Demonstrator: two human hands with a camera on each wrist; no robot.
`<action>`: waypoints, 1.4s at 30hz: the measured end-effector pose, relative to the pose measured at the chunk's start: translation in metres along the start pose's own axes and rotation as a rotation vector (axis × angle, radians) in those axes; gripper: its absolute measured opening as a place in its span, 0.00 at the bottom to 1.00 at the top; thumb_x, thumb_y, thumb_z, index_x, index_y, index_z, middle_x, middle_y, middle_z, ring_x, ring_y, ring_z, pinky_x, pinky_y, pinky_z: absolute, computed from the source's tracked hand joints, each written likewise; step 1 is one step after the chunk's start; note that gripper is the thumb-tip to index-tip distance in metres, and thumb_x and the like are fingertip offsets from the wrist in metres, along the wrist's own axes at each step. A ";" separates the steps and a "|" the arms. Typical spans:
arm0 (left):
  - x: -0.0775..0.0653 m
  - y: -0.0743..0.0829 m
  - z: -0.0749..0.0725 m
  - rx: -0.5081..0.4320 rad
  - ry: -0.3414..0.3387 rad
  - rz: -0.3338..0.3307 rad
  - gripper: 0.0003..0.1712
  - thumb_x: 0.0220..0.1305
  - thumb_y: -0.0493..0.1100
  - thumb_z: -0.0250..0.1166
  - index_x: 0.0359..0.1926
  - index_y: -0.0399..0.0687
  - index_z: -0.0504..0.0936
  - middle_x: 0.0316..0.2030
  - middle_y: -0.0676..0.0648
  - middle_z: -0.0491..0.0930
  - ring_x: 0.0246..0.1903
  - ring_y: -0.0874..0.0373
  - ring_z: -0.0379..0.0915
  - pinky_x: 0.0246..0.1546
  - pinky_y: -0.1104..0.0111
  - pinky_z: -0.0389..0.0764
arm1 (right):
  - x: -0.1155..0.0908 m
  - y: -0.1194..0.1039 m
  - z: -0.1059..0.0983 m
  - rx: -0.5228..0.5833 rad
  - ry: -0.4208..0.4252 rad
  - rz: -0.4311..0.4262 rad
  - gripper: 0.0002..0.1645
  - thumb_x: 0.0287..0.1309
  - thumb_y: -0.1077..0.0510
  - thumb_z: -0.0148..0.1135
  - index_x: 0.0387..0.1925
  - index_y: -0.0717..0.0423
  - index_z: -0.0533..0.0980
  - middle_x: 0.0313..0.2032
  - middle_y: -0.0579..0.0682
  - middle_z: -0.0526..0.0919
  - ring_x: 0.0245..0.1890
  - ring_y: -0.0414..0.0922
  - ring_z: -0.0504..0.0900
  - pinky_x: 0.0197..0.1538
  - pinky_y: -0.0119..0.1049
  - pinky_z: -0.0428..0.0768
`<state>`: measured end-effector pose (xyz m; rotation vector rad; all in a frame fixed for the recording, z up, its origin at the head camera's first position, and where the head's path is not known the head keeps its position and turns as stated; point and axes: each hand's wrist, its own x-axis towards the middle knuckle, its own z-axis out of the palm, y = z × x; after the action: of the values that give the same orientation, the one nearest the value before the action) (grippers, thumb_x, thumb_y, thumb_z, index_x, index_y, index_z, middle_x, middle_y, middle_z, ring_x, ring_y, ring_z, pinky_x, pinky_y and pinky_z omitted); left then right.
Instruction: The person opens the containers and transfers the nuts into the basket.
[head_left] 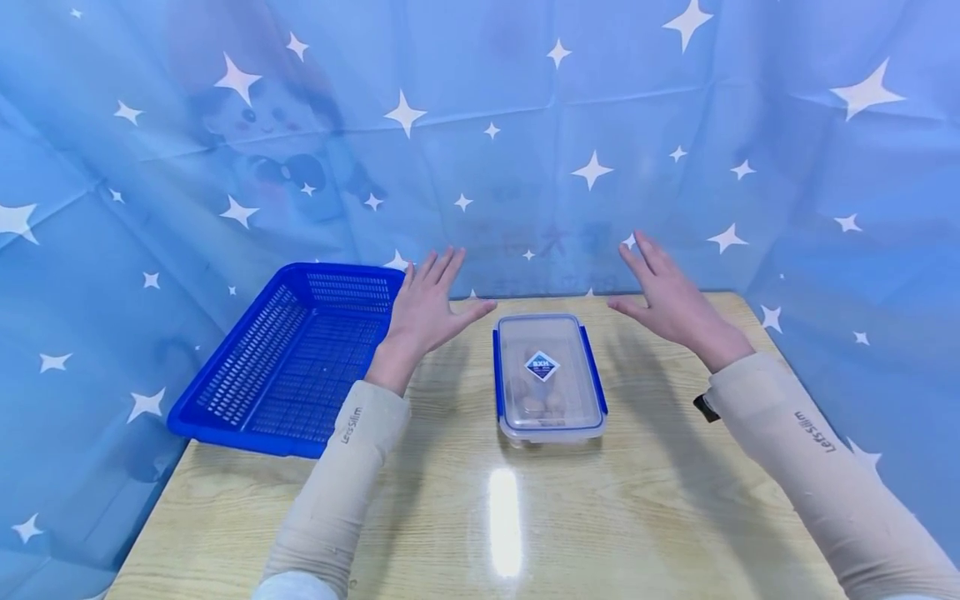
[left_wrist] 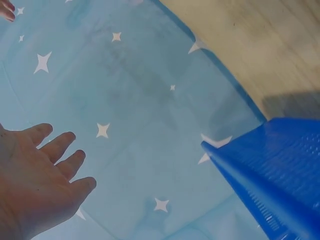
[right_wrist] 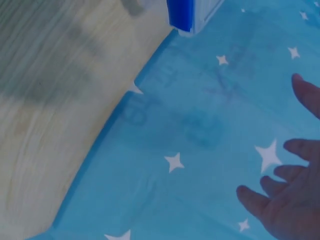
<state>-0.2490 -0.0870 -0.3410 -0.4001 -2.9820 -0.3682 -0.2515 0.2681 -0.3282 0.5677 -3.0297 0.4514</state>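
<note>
Box (head_left: 551, 383): on the counter (head_left: 622, 517), right of the basket (head_left: 322, 362); probably light, stiff, slick (what's inside is too blurred to name).
Hold: likely the long sides, by the blue clips (head_left: 593, 367).
Left grip (head_left: 426, 312): wide, fingers spread, nothing held, near the basket.
Right grip (head_left: 670, 302): likewise.
Room: counter before the box; curtain (head_left: 525, 125) behind.

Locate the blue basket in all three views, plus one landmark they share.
Head: the blue basket sits left of centre, its right side partly covered by the left hand and sleeve.
Left wrist: lower right corner, cut off by the picture's edge.
Right wrist: not in it; the blue strip at the top belongs to the plastic box.
Shared landmark: the starry cloth, seen beyond the table edge.
</note>
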 end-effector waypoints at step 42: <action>-0.041 0.019 0.085 -0.189 -0.134 0.006 0.51 0.62 0.76 0.55 0.79 0.63 0.51 0.78 0.53 0.52 0.78 0.50 0.48 0.75 0.49 0.60 | -0.022 -0.007 0.077 0.122 -0.054 0.006 0.49 0.69 0.45 0.59 0.79 0.58 0.47 0.78 0.64 0.45 0.76 0.67 0.49 0.74 0.66 0.56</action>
<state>-0.2114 -0.0577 -0.4245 -0.4687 -3.0851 -0.6506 -0.2260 0.2478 -0.4018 0.5855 -3.0716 0.6352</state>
